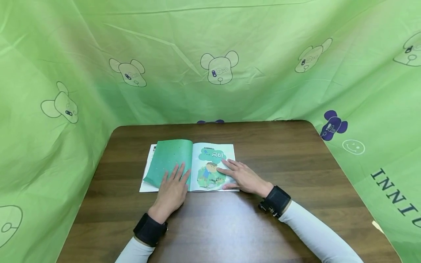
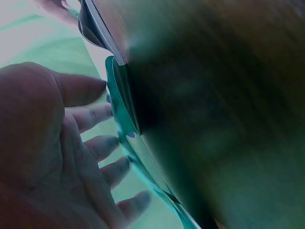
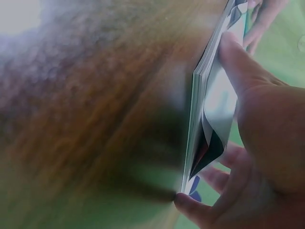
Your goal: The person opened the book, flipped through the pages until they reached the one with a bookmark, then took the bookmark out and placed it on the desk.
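An open picture book lies on the table, with a plain green left page and an illustrated right page. My left hand rests on the lower part of the green page, fingers straight and spread. In the left wrist view its fingertips press along the green sheet, which bows slightly. My right hand lies across the right page's outer edge, fingers spread. In the right wrist view the thumb sits on the page, and a lower corner of the sheets curls up.
The brown wooden table extends around the book on every side. A green cloth with bear-head prints hangs behind the table and at both sides. Black bands circle both wrists.
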`<state>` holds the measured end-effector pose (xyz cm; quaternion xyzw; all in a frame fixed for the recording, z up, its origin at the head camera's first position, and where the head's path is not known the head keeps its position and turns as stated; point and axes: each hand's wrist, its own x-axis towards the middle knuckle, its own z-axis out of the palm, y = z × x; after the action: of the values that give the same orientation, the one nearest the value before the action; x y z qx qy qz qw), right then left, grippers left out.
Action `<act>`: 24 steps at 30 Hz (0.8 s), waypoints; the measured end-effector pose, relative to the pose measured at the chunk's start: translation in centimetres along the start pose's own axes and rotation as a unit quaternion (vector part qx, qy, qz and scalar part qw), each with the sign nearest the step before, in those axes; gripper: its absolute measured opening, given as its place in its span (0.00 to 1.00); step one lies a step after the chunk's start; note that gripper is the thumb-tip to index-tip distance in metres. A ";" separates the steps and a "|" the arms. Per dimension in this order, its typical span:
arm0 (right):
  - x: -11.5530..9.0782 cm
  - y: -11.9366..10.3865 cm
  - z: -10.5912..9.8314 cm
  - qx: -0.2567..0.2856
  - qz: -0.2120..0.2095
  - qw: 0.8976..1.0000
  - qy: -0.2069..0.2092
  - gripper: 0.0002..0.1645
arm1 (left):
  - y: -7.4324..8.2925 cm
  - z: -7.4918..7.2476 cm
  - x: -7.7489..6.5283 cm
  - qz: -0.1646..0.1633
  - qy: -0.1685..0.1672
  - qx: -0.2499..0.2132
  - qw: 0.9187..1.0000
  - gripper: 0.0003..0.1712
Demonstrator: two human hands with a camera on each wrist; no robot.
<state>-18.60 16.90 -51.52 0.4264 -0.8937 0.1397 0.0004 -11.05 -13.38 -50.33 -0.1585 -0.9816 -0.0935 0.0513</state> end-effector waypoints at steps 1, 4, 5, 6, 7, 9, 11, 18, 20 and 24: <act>0.1 -0.1 0.0 -0.002 -0.001 1.000 0.003 0.42 | 0.1 0.0 0.0 -0.007 -0.011 -0.008 1.000 0.30; 0.1 -0.2 0.0 -0.009 -0.004 1.000 0.011 0.39 | 0.5 0.1 0.0 -0.030 -0.037 -0.032 0.998 0.33; 0.2 -0.2 0.0 -0.013 -0.006 1.000 0.013 0.38 | 0.6 0.1 0.1 -0.036 -0.044 -0.038 0.998 0.34; 0.2 -0.2 0.0 -0.017 -0.008 1.000 0.016 0.37 | 0.8 0.1 0.1 -0.040 -0.049 -0.041 0.997 0.35; 0.2 -0.2 0.0 -0.022 -0.010 1.000 0.018 0.36 | 0.9 0.1 0.1 -0.044 -0.054 -0.043 0.997 0.35; 0.2 -0.1 0.0 -0.032 -0.014 0.999 0.023 0.34 | 1.2 0.2 0.3 -0.048 -0.065 -0.044 0.996 0.38; 0.3 0.0 0.0 -0.035 -0.017 0.999 0.028 0.32 | 1.4 0.3 0.6 -0.051 -0.073 -0.041 0.995 0.41; 0.4 0.2 -0.1 -0.022 -0.005 0.999 0.032 0.29 | 2.0 0.5 1.5 -0.058 -0.083 -0.032 0.994 0.48; 0.4 0.1 -0.2 -0.017 -0.001 0.999 0.031 0.30 | 2.1 0.5 1.7 -0.058 -0.083 -0.031 0.994 0.47; 0.4 0.1 -0.3 -0.013 0.002 0.999 0.029 0.30 | 2.4 0.5 1.9 -0.060 -0.085 -0.020 0.994 0.42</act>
<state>-18.98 16.73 -51.23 0.4201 -0.8960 0.1404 0.0317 -12.11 -10.49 -50.14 -0.1074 -0.9881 -0.1023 -0.0412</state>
